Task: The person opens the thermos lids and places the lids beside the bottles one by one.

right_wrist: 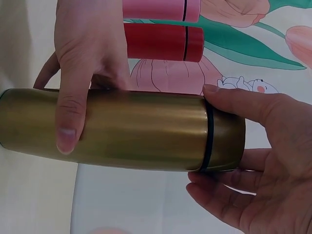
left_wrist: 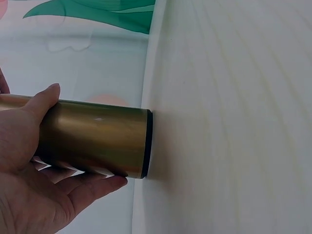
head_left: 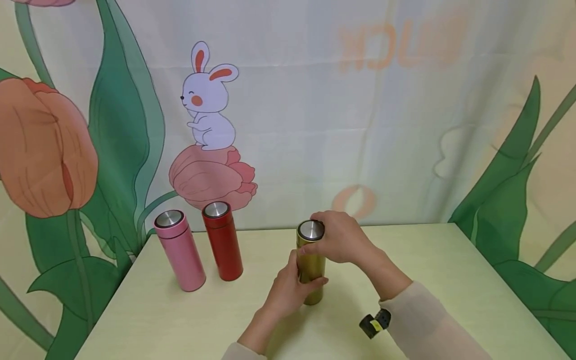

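Observation:
A gold thermos flask (head_left: 311,270) with a silver-topped lid (head_left: 311,230) stands upright on the table, right of two other flasks. My left hand (head_left: 288,292) grips its body from the left, thumb across the near side. Around the lid are the fingers and thumb of my right hand (head_left: 344,237), which holds it from the right. The right wrist view shows a dark ring between the gold lid (right_wrist: 228,139) and the body (right_wrist: 146,129). In the left wrist view the flask's black base edge (left_wrist: 147,144) meets or nearly meets the table.
A pink flask (head_left: 184,257) and a red flask (head_left: 225,247) stand upright at the left of the pale table (head_left: 148,320). Behind the table's back edge hangs a printed curtain (head_left: 292,125) with a rabbit and tulips. A black wrist device (head_left: 375,323) sits by the right sleeve.

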Demonstrator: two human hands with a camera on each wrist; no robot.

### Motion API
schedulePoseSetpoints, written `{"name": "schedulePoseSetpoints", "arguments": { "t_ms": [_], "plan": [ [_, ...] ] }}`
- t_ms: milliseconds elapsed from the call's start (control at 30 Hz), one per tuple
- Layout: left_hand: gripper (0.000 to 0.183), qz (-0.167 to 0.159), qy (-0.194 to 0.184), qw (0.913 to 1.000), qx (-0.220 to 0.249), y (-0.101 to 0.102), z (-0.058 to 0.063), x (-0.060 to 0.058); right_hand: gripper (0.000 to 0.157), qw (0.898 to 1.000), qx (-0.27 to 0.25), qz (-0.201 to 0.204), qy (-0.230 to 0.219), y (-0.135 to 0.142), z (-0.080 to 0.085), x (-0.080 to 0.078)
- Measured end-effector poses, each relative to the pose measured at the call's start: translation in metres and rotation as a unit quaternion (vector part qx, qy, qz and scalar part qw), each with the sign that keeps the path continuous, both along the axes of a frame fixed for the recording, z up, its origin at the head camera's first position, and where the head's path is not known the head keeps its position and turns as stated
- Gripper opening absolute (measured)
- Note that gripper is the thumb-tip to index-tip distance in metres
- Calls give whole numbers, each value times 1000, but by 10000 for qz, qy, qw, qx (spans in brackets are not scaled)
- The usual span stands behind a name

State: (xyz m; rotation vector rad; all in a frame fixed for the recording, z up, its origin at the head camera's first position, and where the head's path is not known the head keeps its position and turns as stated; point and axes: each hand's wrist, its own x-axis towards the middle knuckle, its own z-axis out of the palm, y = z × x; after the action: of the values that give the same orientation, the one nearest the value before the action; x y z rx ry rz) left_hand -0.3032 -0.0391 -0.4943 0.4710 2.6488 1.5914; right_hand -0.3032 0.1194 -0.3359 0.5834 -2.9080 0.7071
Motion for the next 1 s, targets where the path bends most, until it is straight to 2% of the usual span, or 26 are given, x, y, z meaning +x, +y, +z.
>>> {"name": "schedulePoseSetpoints", "arguments": {
  "t_ms": [433,633,1000],
  "plan": [
    [75,-159,-108,9998,1,-3,2,-1,68,9984,-190,308,-425,6,1,-4],
    [75,-208,-92,9997,-2,-2,4,-2,67,9969,-193,549,-520,11,3,-7],
    [80,-258,-308,9992,38,-5,4,-4,69,9918,-332,918,-829,14,7,-15]
  ]
}}
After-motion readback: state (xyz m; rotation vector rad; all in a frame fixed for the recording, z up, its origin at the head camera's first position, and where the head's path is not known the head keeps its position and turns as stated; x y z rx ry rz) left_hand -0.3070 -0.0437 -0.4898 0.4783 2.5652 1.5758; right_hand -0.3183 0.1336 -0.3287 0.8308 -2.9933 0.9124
